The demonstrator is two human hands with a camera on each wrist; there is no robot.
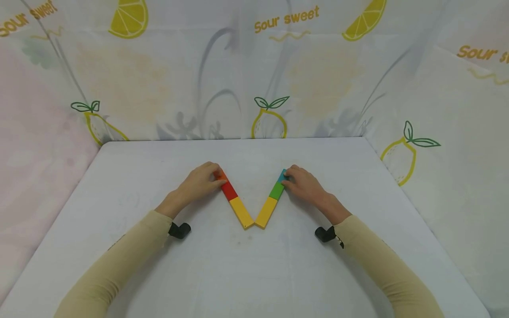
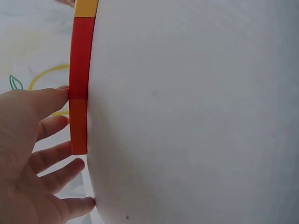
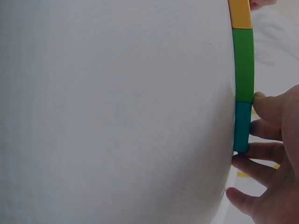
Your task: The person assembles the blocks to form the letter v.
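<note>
Flat coloured blocks form a V on the white table. Its left arm runs from an orange block (image 2: 79,126) through a red block (image 1: 229,191) to a longer yellow block (image 1: 241,213). The right arm has a teal block (image 3: 242,126), a green block (image 1: 276,190) and another long yellow block (image 1: 266,213). Both yellow blocks meet at the near point. My left hand (image 1: 200,181) holds the orange block by its far end, thumb at the red seam. At the other tip, my right hand (image 1: 305,183) holds the teal block, thumb beside the green seam.
The white tabletop (image 1: 254,274) spreads around the V. Behind it hangs a pale cloth (image 1: 159,66) printed with lemons and lettering. A small black wrist device (image 1: 180,230) sits at the left cuff, and a similar black device (image 1: 326,234) at the right cuff.
</note>
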